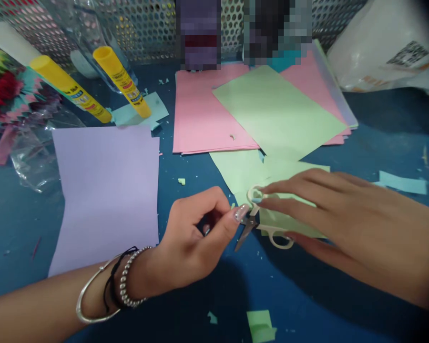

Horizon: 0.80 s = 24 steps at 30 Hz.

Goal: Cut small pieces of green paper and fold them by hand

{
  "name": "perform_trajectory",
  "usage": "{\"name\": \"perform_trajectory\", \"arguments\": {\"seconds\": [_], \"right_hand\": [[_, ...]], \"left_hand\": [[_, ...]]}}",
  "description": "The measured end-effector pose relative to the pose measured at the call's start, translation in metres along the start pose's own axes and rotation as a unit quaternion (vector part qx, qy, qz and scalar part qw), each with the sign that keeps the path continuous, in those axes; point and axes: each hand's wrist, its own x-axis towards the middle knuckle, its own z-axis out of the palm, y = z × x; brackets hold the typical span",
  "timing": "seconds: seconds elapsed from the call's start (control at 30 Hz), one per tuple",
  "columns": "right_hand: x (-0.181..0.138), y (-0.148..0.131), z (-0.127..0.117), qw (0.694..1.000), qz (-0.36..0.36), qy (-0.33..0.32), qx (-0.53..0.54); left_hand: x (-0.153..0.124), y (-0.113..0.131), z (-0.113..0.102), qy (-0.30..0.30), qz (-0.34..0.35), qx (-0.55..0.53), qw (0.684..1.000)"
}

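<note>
Single head-worn view, facing forward and obliquely down across the blue tabletop [21, 228] from above its near side. A perforated panel [153, 38] along the far side bounds the field; the left hand [196, 238] and right hand [329, 205] lie close, centre and right.

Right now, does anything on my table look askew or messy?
Yes. Small paper scraps are scattered over the blue table, including a larger green piece near the view's bottom edge. A pale green sheet also lies skewed across the pink sheets, its edges out of line with theirs.
</note>
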Motion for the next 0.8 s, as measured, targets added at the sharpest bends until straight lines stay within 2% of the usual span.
{"name": "perform_trajectory", "arguments": {"seconds": [0.2, 0.33, 0.57, 0.67, 0.8], "right_hand": [[-0.009, -0.010, 0.017, 0.995, -0.013, -0.028, -0.097], [-0.008, -0.021, 0.017, 0.991, -0.006, 0.023, -0.131], [-0.005, -0.030, 0.013, 0.987, 0.010, 0.038, -0.155], [-0.007, -0.026, 0.010, 0.988, 0.021, 0.049, -0.144], [-0.010, -0.012, 0.006, 0.994, 0.045, 0.058, -0.075]], "left_hand": [[0.002, 0.000, 0.000, 0.023, -0.050, -0.092, 0.994], [0.008, -0.001, 0.002, 0.034, -0.073, -0.138, 0.987], [0.013, -0.002, 0.003, 0.079, -0.071, -0.069, 0.992], [0.014, -0.002, 0.002, 0.108, -0.074, -0.050, 0.990], [0.016, -0.003, 0.004, 0.155, -0.066, -0.098, 0.981]]}}
